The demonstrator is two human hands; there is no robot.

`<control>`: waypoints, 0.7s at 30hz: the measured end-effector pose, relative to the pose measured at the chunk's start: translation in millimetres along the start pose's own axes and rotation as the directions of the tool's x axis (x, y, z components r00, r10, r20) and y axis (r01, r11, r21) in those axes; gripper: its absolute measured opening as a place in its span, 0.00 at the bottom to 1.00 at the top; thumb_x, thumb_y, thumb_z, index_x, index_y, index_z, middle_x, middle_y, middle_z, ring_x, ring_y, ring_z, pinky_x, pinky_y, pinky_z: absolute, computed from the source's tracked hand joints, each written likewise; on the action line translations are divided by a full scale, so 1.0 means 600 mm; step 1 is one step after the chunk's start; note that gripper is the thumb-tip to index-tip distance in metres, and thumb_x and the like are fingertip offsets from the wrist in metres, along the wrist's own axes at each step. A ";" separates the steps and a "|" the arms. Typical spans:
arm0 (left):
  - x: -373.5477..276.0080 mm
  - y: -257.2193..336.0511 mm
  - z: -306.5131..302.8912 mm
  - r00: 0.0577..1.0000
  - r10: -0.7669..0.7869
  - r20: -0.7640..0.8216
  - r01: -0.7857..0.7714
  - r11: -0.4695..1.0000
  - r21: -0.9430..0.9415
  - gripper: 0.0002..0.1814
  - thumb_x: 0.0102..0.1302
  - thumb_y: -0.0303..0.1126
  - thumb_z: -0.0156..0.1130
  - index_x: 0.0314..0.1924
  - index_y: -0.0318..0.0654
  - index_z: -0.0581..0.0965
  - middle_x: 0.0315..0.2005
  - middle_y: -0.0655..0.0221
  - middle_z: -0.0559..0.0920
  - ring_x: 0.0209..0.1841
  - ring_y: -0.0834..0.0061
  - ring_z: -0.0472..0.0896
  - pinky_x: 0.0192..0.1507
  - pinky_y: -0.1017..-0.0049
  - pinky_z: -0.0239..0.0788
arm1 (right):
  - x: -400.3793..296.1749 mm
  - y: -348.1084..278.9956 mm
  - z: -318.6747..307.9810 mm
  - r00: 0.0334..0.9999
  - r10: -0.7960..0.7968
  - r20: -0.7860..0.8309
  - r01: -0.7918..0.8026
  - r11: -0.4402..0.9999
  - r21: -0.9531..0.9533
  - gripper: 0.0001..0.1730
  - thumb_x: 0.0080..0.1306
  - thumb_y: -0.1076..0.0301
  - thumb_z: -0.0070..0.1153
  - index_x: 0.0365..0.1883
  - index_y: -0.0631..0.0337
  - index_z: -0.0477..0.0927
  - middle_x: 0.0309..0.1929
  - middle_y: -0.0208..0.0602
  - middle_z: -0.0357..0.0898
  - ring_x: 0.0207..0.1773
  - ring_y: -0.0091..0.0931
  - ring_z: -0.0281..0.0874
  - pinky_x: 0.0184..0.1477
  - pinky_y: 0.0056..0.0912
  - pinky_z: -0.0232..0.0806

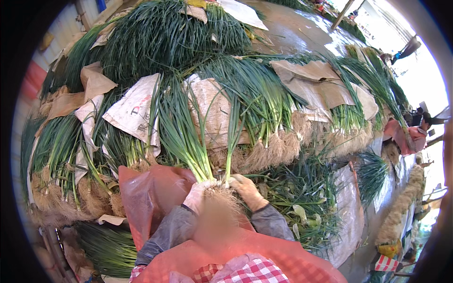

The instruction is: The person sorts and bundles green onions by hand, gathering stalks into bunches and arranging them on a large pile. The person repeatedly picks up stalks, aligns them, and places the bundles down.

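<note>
My left hand (pixel 198 196), in a pale glove, grips a bunch of green onions (pixel 200 155) low on the white stems. The long leaves fan away from me, and the tangled roots (pixel 223 201) hang towards my lap. At the right of the bunch, my right hand (pixel 250 192), in a tan glove, has its fingertips against a separate green onion stalk (pixel 229 164) near the root end. The far side of these fingers is hidden. A blurred spot covers part of the roots. Beneath both forearms spreads a red waterproof apron (pixel 230 247).
Before me lie rows of green onions (pixel 276 106), roots towards me, partly covered by woven sacks (pixel 212 106). Another heap (pixel 170 39) rises behind. Loose leaf trimmings (pixel 304 212) lie at right beside a pale sheet (pixel 345 212). Another person (pixel 407 136) in red is at far right.
</note>
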State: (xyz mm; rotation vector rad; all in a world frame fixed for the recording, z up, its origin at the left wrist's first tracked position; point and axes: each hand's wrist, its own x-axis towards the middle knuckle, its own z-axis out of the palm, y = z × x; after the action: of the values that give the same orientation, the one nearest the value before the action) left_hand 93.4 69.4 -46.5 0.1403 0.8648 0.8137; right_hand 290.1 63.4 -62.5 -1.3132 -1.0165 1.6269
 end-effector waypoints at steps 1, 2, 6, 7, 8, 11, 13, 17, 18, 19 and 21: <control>-0.006 0.004 0.009 1.000 0.023 0.007 -0.023 0.999 -0.025 0.11 0.64 0.28 0.57 0.44 0.29 0.78 0.34 0.60 0.83 0.37 0.64 0.83 0.45 0.67 0.77 | 0.023 0.006 0.022 0.996 -0.045 0.074 0.039 0.996 0.083 0.12 0.70 0.69 0.55 0.47 0.68 0.78 0.36 0.31 0.81 0.36 0.19 0.76 0.38 0.22 0.68; -0.010 0.008 0.012 0.999 0.030 0.012 -0.029 0.999 -0.019 0.11 0.63 0.28 0.57 0.44 0.29 0.78 0.35 0.60 0.83 0.37 0.65 0.83 0.45 0.68 0.77 | 0.029 0.006 0.038 0.998 -0.052 0.030 0.050 0.998 0.046 0.06 0.69 0.74 0.55 0.41 0.68 0.79 0.34 0.28 0.80 0.34 0.17 0.73 0.37 0.20 0.67; 0.003 0.007 -0.034 1.000 0.001 0.029 -0.002 0.999 0.049 0.12 0.63 0.29 0.57 0.44 0.31 0.78 0.36 0.61 0.83 0.38 0.66 0.82 0.46 0.67 0.76 | -0.008 -0.022 0.041 0.993 -0.065 0.101 0.065 0.998 0.009 0.06 0.70 0.73 0.54 0.35 0.65 0.80 0.30 0.23 0.78 0.32 0.15 0.70 0.35 0.20 0.66; 0.000 0.009 -0.031 0.999 -0.027 0.034 0.028 0.999 -0.030 0.11 0.63 0.29 0.57 0.43 0.31 0.78 0.36 0.61 0.84 0.39 0.65 0.82 0.46 0.66 0.76 | -0.028 -0.037 0.039 0.981 0.178 0.082 -0.187 0.976 0.114 0.07 0.69 0.71 0.55 0.36 0.66 0.80 0.29 0.24 0.78 0.34 0.17 0.71 0.38 0.22 0.66; -0.006 0.014 -0.026 0.998 -0.055 0.043 0.059 0.992 -0.108 0.11 0.63 0.30 0.57 0.43 0.32 0.79 0.36 0.61 0.84 0.39 0.65 0.82 0.47 0.66 0.76 | -0.030 -0.012 0.038 0.996 0.073 0.046 -0.076 0.996 0.057 0.08 0.70 0.71 0.54 0.37 0.67 0.80 0.29 0.24 0.78 0.33 0.17 0.71 0.38 0.22 0.66; -0.034 0.022 0.009 0.986 -0.098 0.134 0.130 0.957 -0.258 0.10 0.63 0.30 0.58 0.43 0.34 0.78 0.36 0.62 0.84 0.40 0.65 0.83 0.49 0.65 0.75 | -0.033 0.103 0.013 0.994 0.112 0.012 -0.107 0.970 -0.218 0.11 0.69 0.64 0.55 0.43 0.62 0.81 0.33 0.33 0.82 0.35 0.23 0.76 0.40 0.28 0.68; -0.035 0.030 0.020 0.984 -0.097 0.150 0.128 0.969 -0.213 0.10 0.62 0.30 0.58 0.43 0.34 0.78 0.36 0.62 0.84 0.40 0.66 0.83 0.50 0.65 0.75 | -0.028 0.120 -0.040 0.948 0.317 0.027 -0.213 0.696 -0.685 0.16 0.68 0.58 0.55 0.47 0.58 0.81 0.38 0.42 0.83 0.41 0.33 0.80 0.46 0.32 0.70; 0.013 0.005 -0.021 0.999 -0.032 0.039 0.029 0.996 0.088 0.11 0.63 0.29 0.59 0.43 0.32 0.78 0.36 0.61 0.83 0.40 0.67 0.82 0.49 0.67 0.76 | 0.009 0.082 -0.067 1.000 0.017 -0.002 -0.016 0.921 -0.389 0.23 0.67 0.57 0.55 0.54 0.62 0.76 0.44 0.39 0.83 0.48 0.35 0.80 0.51 0.30 0.70; 0.012 -0.006 -0.029 0.999 -0.028 0.024 0.025 0.995 0.096 0.11 0.63 0.29 0.59 0.44 0.32 0.78 0.36 0.62 0.83 0.40 0.68 0.82 0.48 0.67 0.76 | 0.017 0.068 -0.063 0.999 -0.022 0.042 0.027 0.993 -0.113 0.23 0.68 0.58 0.55 0.55 0.65 0.74 0.44 0.38 0.82 0.48 0.33 0.79 0.51 0.29 0.70; 0.012 -0.008 -0.035 1.000 0.001 0.011 -0.003 0.995 0.104 0.11 0.64 0.29 0.59 0.45 0.32 0.77 0.36 0.62 0.83 0.40 0.68 0.82 0.47 0.68 0.76 | 0.025 -0.032 -0.010 0.991 0.069 0.115 -0.080 0.992 0.094 0.22 0.69 0.60 0.54 0.54 0.67 0.73 0.45 0.38 0.81 0.47 0.31 0.79 0.50 0.27 0.70; 0.009 -0.008 -0.024 0.997 0.051 0.051 -0.051 0.999 -0.003 0.13 0.65 0.29 0.58 0.48 0.32 0.76 0.37 0.62 0.83 0.38 0.69 0.82 0.45 0.70 0.76 | 0.049 -0.092 0.062 0.957 0.267 0.117 -0.207 0.904 -0.373 0.16 0.70 0.63 0.52 0.50 0.64 0.74 0.43 0.39 0.79 0.45 0.25 0.76 0.46 0.25 0.69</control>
State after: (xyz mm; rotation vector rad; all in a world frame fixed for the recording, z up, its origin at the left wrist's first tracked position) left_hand 87.5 66.7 -61.3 0.1815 0.8150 0.8553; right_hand 254.4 106.9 -16.6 -1.6159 -1.3461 1.8164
